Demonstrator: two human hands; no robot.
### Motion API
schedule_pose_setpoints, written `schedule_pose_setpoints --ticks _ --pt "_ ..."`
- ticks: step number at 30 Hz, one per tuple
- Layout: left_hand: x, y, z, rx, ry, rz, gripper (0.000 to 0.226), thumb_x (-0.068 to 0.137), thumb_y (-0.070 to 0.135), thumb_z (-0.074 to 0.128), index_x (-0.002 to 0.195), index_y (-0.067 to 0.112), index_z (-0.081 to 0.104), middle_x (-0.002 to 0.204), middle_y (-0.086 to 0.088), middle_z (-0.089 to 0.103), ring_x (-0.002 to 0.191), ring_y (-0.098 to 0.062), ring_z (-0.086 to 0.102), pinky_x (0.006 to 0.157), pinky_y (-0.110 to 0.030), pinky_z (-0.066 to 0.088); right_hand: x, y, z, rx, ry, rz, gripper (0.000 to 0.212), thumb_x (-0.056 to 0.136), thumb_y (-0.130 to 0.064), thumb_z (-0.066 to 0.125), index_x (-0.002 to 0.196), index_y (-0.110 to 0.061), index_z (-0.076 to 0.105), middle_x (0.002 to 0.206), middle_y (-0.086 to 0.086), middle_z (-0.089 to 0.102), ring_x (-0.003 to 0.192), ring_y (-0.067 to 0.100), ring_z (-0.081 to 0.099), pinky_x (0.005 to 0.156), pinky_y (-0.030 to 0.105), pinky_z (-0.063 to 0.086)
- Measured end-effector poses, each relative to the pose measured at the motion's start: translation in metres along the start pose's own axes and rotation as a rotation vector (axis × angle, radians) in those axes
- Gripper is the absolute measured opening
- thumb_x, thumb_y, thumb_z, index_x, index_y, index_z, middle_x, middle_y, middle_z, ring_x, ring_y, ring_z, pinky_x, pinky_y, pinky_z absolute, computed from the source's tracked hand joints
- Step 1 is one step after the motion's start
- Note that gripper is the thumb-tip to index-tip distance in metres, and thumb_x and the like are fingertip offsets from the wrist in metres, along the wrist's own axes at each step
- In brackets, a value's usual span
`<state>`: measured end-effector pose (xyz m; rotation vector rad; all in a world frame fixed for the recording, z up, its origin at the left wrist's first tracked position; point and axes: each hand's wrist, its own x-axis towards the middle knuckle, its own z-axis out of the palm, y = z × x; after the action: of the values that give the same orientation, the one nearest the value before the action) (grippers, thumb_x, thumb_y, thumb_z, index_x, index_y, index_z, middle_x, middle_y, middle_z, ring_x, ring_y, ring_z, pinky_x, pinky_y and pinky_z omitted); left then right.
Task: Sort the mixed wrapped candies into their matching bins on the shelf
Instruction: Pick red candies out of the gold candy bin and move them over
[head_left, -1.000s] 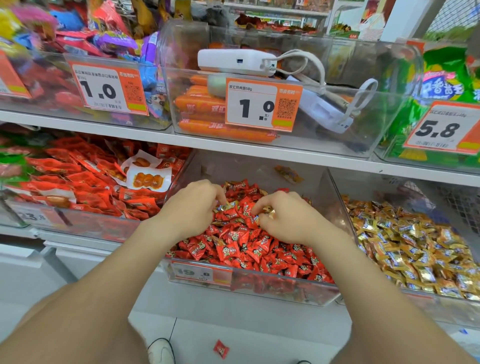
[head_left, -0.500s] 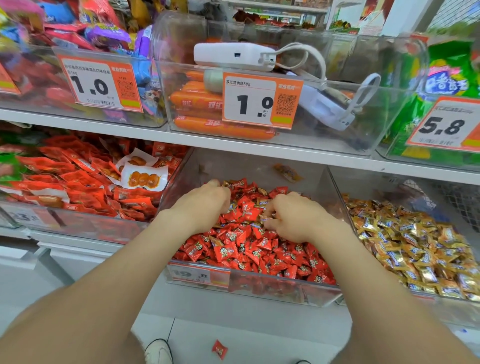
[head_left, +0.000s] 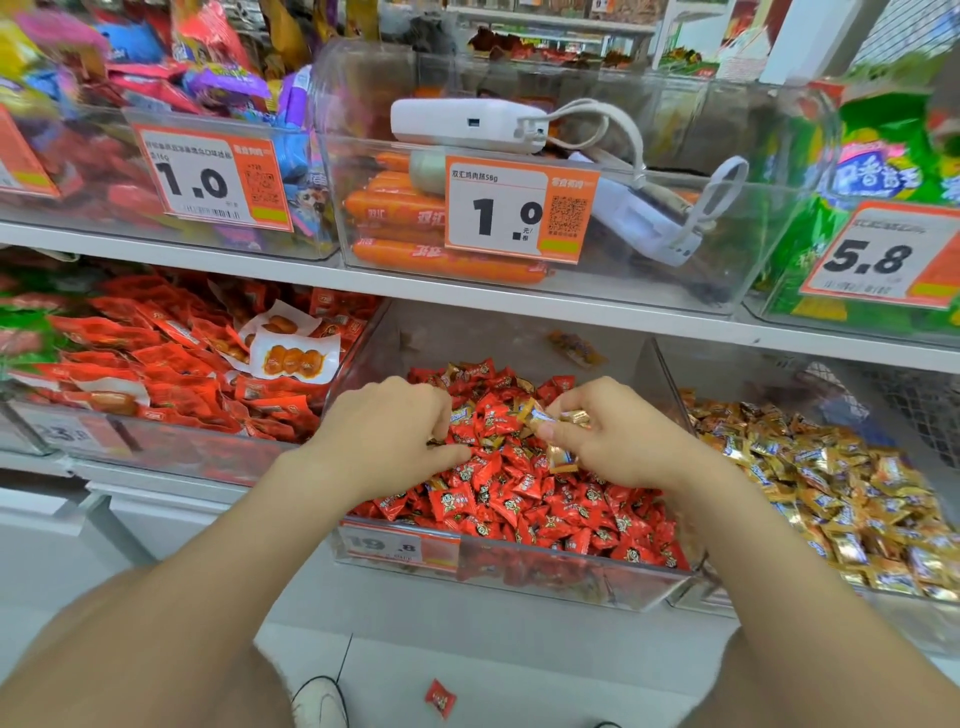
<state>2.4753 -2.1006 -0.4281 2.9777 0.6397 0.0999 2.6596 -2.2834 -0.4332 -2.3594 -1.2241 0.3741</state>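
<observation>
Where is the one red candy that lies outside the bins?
In the head view, the stray red candy lies on the floor at bottom centre, just right of the white shoe, below the red-candy bin.

The red candies (head_left: 524, 499) carried dark cartoon faces; at their three o'clock, the gold candies (head_left: 831, 483) bore blue labels.

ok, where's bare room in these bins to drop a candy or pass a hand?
Free: rear of the red candy bin behind the heap, bar one stray wrapper; back of the gold candy bin; right floor of the sausage bin. Crowded: heap's middle, where left hand and right hand dig, the right pinching gold candies.
</observation>
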Motion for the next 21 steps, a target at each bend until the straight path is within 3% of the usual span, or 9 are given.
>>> schedule_pose_setpoints --ticks 3,6,8,10,12,15,17,19,21 --pt "0.003 -0.006 0.010 0.055 -0.031 0.022 0.010 0.104 0.037 0.059 0.112 0.032 0.062 0.108 0.001 0.064 0.094 -0.029 0.067 0.076 -0.039 0.053 -0.004 -0.003 0.004 -0.016 0.006 -0.025 0.024 0.103 -0.041 0.066 0.110 -0.019 0.073 0.062 -0.014 0.054 0.052 0.002 0.055 0.056 0.020 0.039" --pt "0.008 -0.013 0.015 0.005 -0.142 0.063 0.017 0.103 0.026 0.063 0.120 0.026 0.058 0.120 0.002 0.051 0.099 -0.029 0.064 0.086 -0.046 0.054 -0.007 -0.005 0.007 0.069 -0.049 -0.021 0.018 0.105 -0.041 0.062 0.107 -0.024 0.065 0.048 -0.005 0.059 0.049 0.018 0.066 0.056 0.029 0.051" --pt "0.010 -0.015 0.016 -0.049 -0.200 0.083 0.020 0.101 0.023 0.067 0.118 0.022 0.056 0.118 0.003 0.047 0.100 -0.026 0.060 0.089 -0.045 0.052 -0.007 -0.010 0.009 0.164 -0.097 0.017 0.018 0.104 -0.043 0.063 0.107 -0.025 0.059 0.052 0.002 0.064 0.049 0.026 0.067 0.051 0.034 0.051" --pt "0.013 -0.015 0.019 -0.078 -0.205 0.088 0.020 0.100 0.021 0.070 0.112 0.022 0.054 0.115 0.004 0.047 0.098 -0.023 0.058 0.087 -0.041 0.051 -0.007 -0.014 0.009 0.260 -0.130 0.053 0.028 0.103 -0.038 0.065 0.099 -0.010 0.063 0.062 0.016 0.069 0.045 0.023 0.063 0.045 0.031 0.045" --pt "0.015 -0.015 0.024 -0.075 -0.190 0.088 0.021 0.100 0.021 0.070 0.114 0.022 0.054 0.115 0.003 0.047 0.097 -0.022 0.059 0.085 -0.040 0.051 -0.007 -0.018 0.009 0.366 -0.158 0.065 0.036 0.103 -0.029 0.069 0.096 0.006 0.062 0.065 0.018 0.067 0.046 0.021 0.067 0.040 0.026 0.040" --pt "0.020 -0.015 0.030 -0.040 -0.179 0.109 0.035 0.100 0.023 0.070 0.133 0.024 0.056 0.121 0.003 0.047 0.105 -0.027 0.061 0.086 -0.042 0.052 -0.006 -0.022 0.010 0.565 -0.197 0.072 0.030 0.099 -0.021 0.074 0.092 0.007 0.066 0.068 0.010 0.064 0.067 0.032 0.077 0.041 0.027 0.047" --pt "0.023 -0.015 0.032 -0.013 -0.154 0.131 0.041 0.098 0.023 0.072 0.137 0.025 0.059 0.124 0.002 0.052 0.112 -0.028 0.062 0.091 -0.044 0.053 -0.004 -0.023 0.010 0.702 -0.236 0.096 0.027 0.098 -0.018 0.075 0.101 0.008 0.069 0.074 0.011 0.067 0.071 0.030 0.074 0.047 0.025 0.049" --pt "0.026 -0.015 0.031 -0.036 -0.122 0.112 0.032 0.094 0.021 0.078 0.125 0.025 0.069 0.120 0.001 0.061 0.110 -0.026 0.065 0.091 -0.042 0.055 -0.002 -0.024 0.011 0.797 -0.283 0.140 0.030 0.099 -0.015 0.073 0.110 0.012 0.069 0.082 0.017 0.069 0.069 0.026 0.068 0.048 0.021 0.047" --pt "0.027 -0.016 0.029 -0.124 -0.095 0.062 0.016 0.089 0.020 0.083 0.101 0.024 0.074 0.100 0.006 0.066 0.094 -0.021 0.069 0.085 -0.039 0.058 0.000 -0.025 0.012 0.894 -0.308 0.220 0.025 0.100 -0.010 0.070 0.111 0.012 0.070 0.091 0.021 0.067 0.067 0.022 0.064 0.045 0.019 0.045"
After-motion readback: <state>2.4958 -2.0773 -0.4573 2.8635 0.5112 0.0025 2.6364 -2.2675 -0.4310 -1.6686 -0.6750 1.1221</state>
